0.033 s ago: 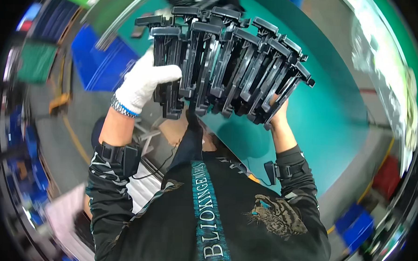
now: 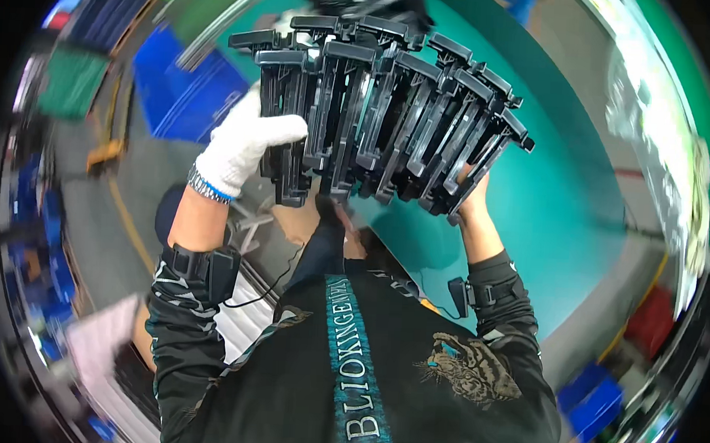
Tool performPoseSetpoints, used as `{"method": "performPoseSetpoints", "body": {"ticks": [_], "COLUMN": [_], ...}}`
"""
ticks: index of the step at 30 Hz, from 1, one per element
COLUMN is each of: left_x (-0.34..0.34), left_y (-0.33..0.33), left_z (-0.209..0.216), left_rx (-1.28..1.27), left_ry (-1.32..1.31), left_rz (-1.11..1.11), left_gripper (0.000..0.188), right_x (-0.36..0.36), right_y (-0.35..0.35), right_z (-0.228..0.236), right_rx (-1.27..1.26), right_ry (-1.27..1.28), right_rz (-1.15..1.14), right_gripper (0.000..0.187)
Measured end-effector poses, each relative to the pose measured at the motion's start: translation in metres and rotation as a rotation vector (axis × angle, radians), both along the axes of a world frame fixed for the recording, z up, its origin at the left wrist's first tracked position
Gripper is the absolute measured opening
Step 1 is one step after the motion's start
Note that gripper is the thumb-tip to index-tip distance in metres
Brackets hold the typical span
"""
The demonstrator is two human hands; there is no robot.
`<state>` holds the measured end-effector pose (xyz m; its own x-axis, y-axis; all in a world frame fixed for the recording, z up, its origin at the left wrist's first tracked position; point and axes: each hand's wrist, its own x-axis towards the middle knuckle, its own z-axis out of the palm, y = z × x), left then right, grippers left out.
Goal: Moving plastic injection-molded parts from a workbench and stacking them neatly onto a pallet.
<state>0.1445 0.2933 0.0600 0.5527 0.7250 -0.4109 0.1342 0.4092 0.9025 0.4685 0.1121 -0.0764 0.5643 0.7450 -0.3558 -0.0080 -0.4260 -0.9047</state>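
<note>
Between my two hands is a wide bundle of black plastic parts (image 2: 411, 117), long and narrow with flat caps at their upper ends. They stand side by side, fanned out in two rows. My left hand (image 2: 243, 141), in a white knit glove, grips the left end, with its thumb across the front of the outermost parts. My right hand (image 2: 475, 197) closes on the right end; most of its fingers are hidden behind the parts. The bundle is held up in front of the green tabletop (image 2: 555, 183).
Another blurred heap of black parts (image 2: 372, 4) lies beyond the bundle on the green surface. To the left are a blue bin (image 2: 179, 87), a metal rail (image 2: 229, 22) and a yellow floor fixture (image 2: 104, 157). A second blue bin (image 2: 591, 402) stands low on the right.
The surroundings have shifted slightly in view, with the blue bin at left a little farther right and up. My hands keep the same hold on the black parts.
</note>
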Motion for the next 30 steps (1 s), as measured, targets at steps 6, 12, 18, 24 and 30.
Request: {"method": "performPoseSetpoints", "body": {"ticks": [6, 12, 18, 24, 30], "left_x": [-0.125, -0.148, -0.153, -0.115, -0.057], "left_y": [-0.024, -0.057, -0.103, -0.382, -0.871], "left_z": [0.083, 0.115, 0.118, 0.126, 0.088], "left_rx": [0.173, 0.468, 0.113, 0.215, 0.038], "left_ry": [0.238, 0.327, -0.171, -0.010, 0.011], "left_rz": [0.078, -0.013, 0.120, 0.778, 1.593], "left_gripper": [0.078, 0.073, 0.071, 0.057, 0.039], "right_x": [-0.115, -0.156, -0.132, -0.083, -0.236], "right_y": [-0.006, -0.069, -0.089, -0.091, -0.362], "right_z": [0.021, 0.132, 0.106, 0.051, 0.015], "right_rx": [0.078, 0.347, 0.296, 0.146, 0.248], "right_ry": [0.794, 0.315, 0.290, 1.190, 0.499], "right_rz": [-0.364, -0.122, 0.081, 0.465, 1.452], "right_gripper": [0.048, 0.045, 0.064, 0.072, 0.062]}}
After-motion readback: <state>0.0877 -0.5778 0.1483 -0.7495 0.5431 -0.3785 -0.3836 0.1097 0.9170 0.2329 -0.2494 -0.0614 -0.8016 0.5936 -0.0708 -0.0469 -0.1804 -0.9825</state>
